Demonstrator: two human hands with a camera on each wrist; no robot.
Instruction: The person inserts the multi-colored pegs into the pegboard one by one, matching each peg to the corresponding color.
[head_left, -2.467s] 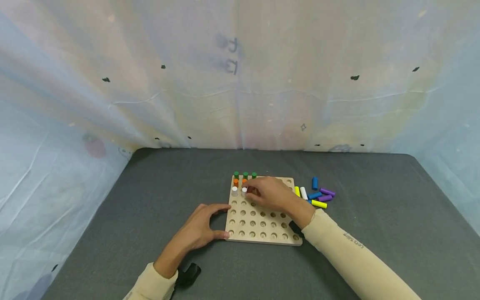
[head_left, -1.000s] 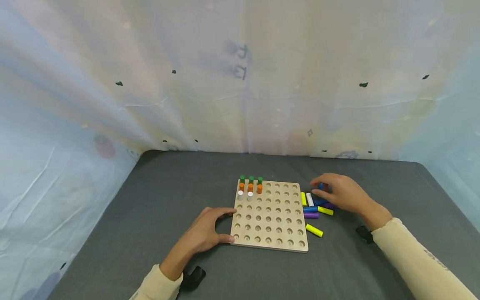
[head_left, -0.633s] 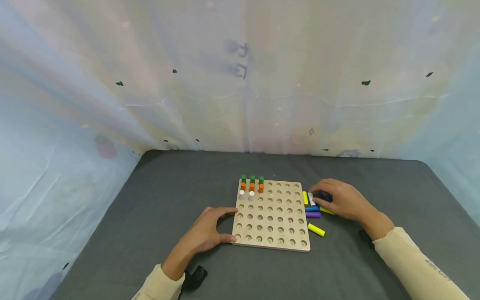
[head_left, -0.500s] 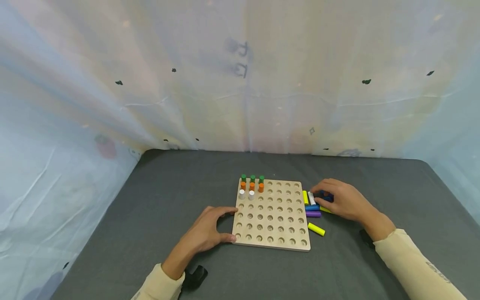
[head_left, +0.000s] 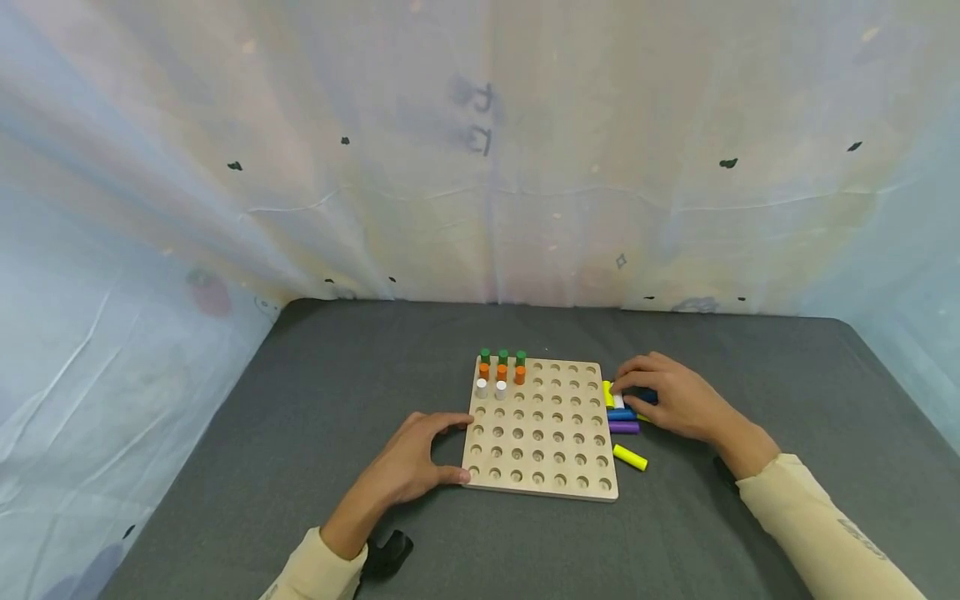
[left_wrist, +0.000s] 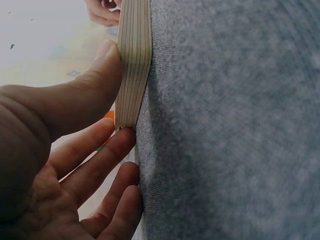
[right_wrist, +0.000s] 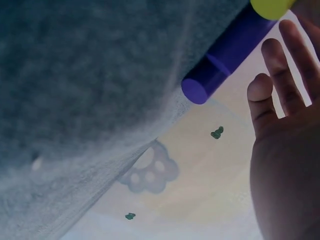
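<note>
A square wooden pegboard [head_left: 547, 458] lies on the grey cloth, with green, orange and white pegs upright in its far left holes. The left hand [head_left: 401, 462] rests on the board's left side, thumb at the near corner and fingertips along the edge; the left wrist view shows them against the layered wooden side. Right of the board, the right hand [head_left: 671, 396] has thumb and index finger at the two sides of a lying white peg [head_left: 618, 402], which they seem to pinch. Fingertips partly hide that peg. A dark blue peg [head_left: 645, 395] shows under this hand.
Loose pegs lie beside the board's right edge: a yellow peg [head_left: 608, 394], a blue peg [head_left: 621, 414], a purple peg [head_left: 624, 427] and a nearer yellow peg [head_left: 630, 457]. More purple [right_wrist: 210, 77] ones show in the right wrist view. A patterned curtain [head_left: 555, 167] hangs behind the table.
The right hand has gone from a white peg in the board to the loose pegs, then slightly left onto the loose white peg. The left hand keeps its place at the board.
</note>
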